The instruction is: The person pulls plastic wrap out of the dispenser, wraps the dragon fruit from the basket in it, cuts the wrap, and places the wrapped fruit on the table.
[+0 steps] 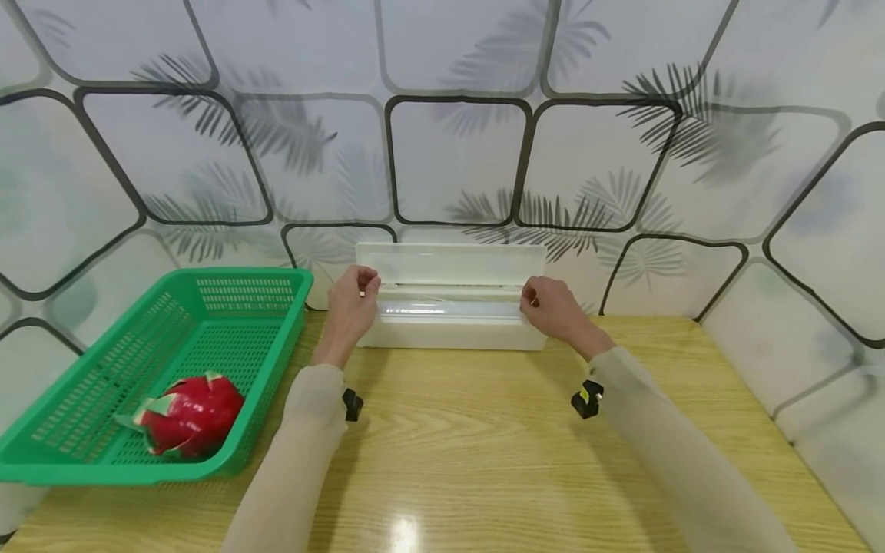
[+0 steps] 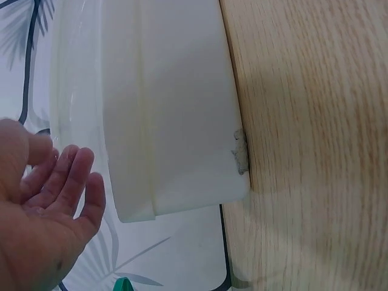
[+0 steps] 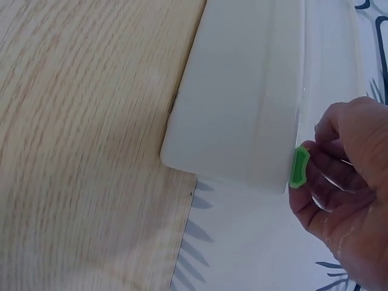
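Observation:
A long white cling film dispenser (image 1: 451, 336) stands against the wall with its lid (image 1: 449, 263) raised. Inside lies a roll of clear cling film (image 1: 449, 308), shiny along its length. At the left end, my left hand (image 1: 353, 303) pinches the film's edge between thumb and fingers. My right hand (image 1: 551, 306) does the same at the right end, its fingers curled. In the right wrist view, a small green slider piece (image 3: 299, 167) sits at the dispenser's edge, right against the right fingertips. The film is too transparent to follow in either wrist view.
On the left of the wooden table (image 1: 456, 445) stands a green plastic basket (image 1: 276, 361) holding a red dragon fruit (image 1: 197, 415). The patterned wall (image 1: 456, 161) rises directly behind the dispenser, and another wall side closes in on the right.

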Available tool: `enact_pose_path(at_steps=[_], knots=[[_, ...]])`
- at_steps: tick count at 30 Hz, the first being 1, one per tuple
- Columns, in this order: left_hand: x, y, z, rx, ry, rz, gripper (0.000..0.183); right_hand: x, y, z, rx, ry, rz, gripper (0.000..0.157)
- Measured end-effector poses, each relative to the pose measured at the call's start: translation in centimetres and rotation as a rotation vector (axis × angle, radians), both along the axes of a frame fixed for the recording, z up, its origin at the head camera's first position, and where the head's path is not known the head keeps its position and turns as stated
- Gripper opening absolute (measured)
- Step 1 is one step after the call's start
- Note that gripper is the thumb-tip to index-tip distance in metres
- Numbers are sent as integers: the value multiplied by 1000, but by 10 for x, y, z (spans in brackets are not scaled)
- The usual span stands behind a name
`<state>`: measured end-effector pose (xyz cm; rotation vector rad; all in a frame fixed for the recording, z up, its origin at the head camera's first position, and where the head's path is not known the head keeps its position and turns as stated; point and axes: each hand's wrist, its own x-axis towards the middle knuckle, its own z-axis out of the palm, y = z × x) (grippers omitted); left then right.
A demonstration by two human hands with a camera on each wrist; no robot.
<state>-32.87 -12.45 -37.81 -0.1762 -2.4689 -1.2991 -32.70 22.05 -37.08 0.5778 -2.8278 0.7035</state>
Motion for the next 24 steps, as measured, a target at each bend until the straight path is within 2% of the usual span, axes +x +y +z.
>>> enact_pose_path(at_steps=[6, 11, 17, 24], knots=[[2, -3, 0, -4, -52, -52, 36, 1, -1, 1, -16, -28, -15, 16], [2, -4, -2, -24, -35, -51, 33, -2, -6, 1, 47, -80, 3, 22], [2, -5, -1, -40, -16, -44, 31, -5, -10, 2, 84, -110, -24, 23], [3, -4, -1, -50, -18, -39, 31, -4, -12, 0, 107, -91, -29, 20]])
